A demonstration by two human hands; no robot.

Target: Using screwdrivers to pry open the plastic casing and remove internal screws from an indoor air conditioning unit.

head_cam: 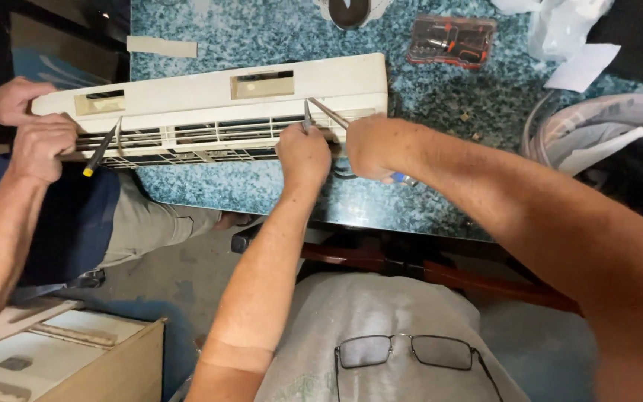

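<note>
Left hand (304, 155): closed in a fist around a slim metal tool (307, 116), whose tip is set against the lower grille of the air-conditioner housing (217, 93). The knuckles are held just below the grille edge.

Right hand (372, 145): closed around a screwdriver (329, 114); the long metal shaft is seen slanting up and to the left to the housing's front edge, and a blue handle end (401, 179) is shown below the wrist. The two hands are placed just beside each other near the right end of the housing.

Air-conditioner housing: a long cream plastic cover, laid lengthwise on the speckled blue-green table (440, 112), its slotted grille turned towards the wearer. Two rectangular openings are seen in its top face.

Co-worker's hands, left edge of view: one hand (18, 100) is rested on the far left end of the housing; the other (42, 145) is closed on a dark screwdriver with a yellow tip (100, 152), which is laid against the grille.

On the table beyond: a clear bit case (452, 39) with orange and black contents, a strip of tape (161, 46), white paper and plastic wrap (574, 30).

At the right: a coil of pale hose (597, 123).

Below: spectacles (411, 351) hung on a grey shirt; a wooden box (106, 357) at lower left.
</note>
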